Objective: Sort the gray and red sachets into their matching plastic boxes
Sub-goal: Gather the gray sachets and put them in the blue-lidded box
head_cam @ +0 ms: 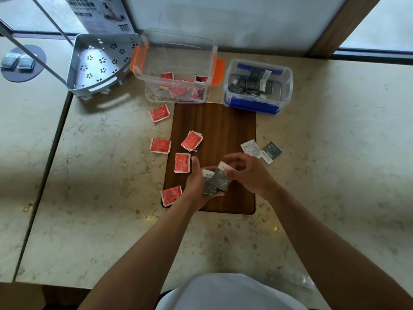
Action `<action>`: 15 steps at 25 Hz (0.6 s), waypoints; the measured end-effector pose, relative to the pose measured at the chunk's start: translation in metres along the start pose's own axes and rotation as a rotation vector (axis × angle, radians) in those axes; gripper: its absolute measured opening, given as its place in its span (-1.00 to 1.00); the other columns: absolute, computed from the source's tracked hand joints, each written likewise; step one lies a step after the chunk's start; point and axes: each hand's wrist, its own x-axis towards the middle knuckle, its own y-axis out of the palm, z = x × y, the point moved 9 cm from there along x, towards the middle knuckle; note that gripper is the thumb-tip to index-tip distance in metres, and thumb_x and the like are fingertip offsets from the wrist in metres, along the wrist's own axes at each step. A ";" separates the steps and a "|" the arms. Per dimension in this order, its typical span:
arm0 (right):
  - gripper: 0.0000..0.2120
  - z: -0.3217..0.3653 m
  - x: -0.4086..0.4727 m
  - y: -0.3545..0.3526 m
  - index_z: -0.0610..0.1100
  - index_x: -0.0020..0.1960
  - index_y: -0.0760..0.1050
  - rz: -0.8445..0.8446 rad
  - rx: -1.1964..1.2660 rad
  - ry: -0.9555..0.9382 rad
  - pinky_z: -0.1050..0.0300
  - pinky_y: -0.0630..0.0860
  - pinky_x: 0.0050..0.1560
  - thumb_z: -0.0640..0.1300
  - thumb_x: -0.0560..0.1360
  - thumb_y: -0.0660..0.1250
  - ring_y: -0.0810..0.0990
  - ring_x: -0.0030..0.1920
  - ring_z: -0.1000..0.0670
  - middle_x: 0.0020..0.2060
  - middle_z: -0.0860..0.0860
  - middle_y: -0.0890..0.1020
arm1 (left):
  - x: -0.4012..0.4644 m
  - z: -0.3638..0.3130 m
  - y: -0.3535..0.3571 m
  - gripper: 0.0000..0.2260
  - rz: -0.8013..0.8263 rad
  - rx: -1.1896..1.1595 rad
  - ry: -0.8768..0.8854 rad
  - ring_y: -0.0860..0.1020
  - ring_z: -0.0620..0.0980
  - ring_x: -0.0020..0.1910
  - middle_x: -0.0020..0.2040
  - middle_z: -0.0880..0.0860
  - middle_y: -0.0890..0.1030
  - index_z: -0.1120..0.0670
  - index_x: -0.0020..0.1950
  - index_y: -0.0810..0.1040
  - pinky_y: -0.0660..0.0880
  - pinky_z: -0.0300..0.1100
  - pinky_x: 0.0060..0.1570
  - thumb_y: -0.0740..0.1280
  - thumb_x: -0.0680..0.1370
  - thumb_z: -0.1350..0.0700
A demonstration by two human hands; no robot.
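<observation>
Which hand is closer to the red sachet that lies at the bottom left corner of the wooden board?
Left. The left hand sits just right of that red sachet, almost touching it. The right hand is farther right, beyond the gray sachets both hands hold.

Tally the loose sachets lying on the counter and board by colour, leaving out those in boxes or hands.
Red sachets: 5, counting the pile at the board's left edge as one.
Gray sachets: 2, one showing its white back.
Total: 7
</observation>
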 end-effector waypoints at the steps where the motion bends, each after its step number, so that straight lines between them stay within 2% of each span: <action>1: -0.70 0.000 -0.003 0.001 0.00 0.20 0.56 0.018 -0.031 0.001 0.24 0.61 -0.07 -0.06 0.48 0.48 0.67 -0.02 0.14 -0.04 0.15 0.67 | -0.002 0.001 0.005 -0.23 0.035 0.021 -0.016 0.71 0.22 -0.07 0.08 0.27 0.71 0.15 0.27 0.54 0.66 0.02 -0.18 -0.04 0.54 -0.46; 4: -0.83 0.001 -0.007 0.008 0.03 0.05 0.60 0.037 -0.088 -0.036 0.21 0.59 -0.03 -0.03 0.47 0.49 0.67 -0.05 0.18 -0.07 0.17 0.68 | -0.010 0.004 0.022 -0.22 0.172 0.093 -0.036 0.71 0.23 -0.09 0.04 0.29 0.71 0.17 0.28 0.53 0.68 0.05 -0.08 -0.05 0.54 -0.46; 8: -0.82 -0.001 -0.009 0.015 0.02 0.02 0.57 -0.039 -0.144 -0.049 0.32 0.44 -0.17 -0.02 0.46 0.50 0.58 -0.15 0.15 -0.11 0.12 0.62 | -0.008 0.008 0.026 -0.25 0.146 0.089 -0.045 0.67 0.15 -0.20 -0.02 0.27 0.68 0.18 0.29 0.51 0.65 0.00 -0.11 0.03 0.54 -0.44; 12: -0.80 -0.014 0.000 -0.001 -0.03 0.10 0.54 -0.175 -0.181 0.015 0.38 0.36 -0.22 0.00 0.52 0.43 0.55 -0.13 0.13 -0.09 0.10 0.58 | 0.002 0.008 0.023 -0.30 0.141 0.115 -0.023 0.61 0.08 -0.27 -0.14 0.20 0.61 0.15 0.29 0.54 0.57 -0.04 -0.19 0.06 0.56 -0.41; 14: -0.79 -0.028 0.010 -0.026 -0.07 0.18 0.52 -0.339 -0.231 0.093 0.37 0.39 -0.18 -0.06 0.56 0.37 0.58 -0.03 0.04 0.02 0.01 0.59 | 0.006 0.005 0.024 -0.35 0.136 0.112 -0.020 0.62 0.10 -0.26 -0.19 0.17 0.60 0.14 0.29 0.54 0.61 -0.02 -0.17 0.06 0.59 -0.37; 15: -0.73 -0.036 0.015 -0.039 -0.08 0.25 0.50 -0.411 -0.257 0.146 0.32 0.46 -0.13 -0.08 0.57 0.36 0.59 0.05 -0.02 0.13 -0.06 0.57 | 0.008 0.003 0.025 -0.37 0.131 0.104 -0.019 0.63 0.11 -0.25 -0.20 0.17 0.61 0.14 0.29 0.55 0.62 0.00 -0.14 0.06 0.60 -0.35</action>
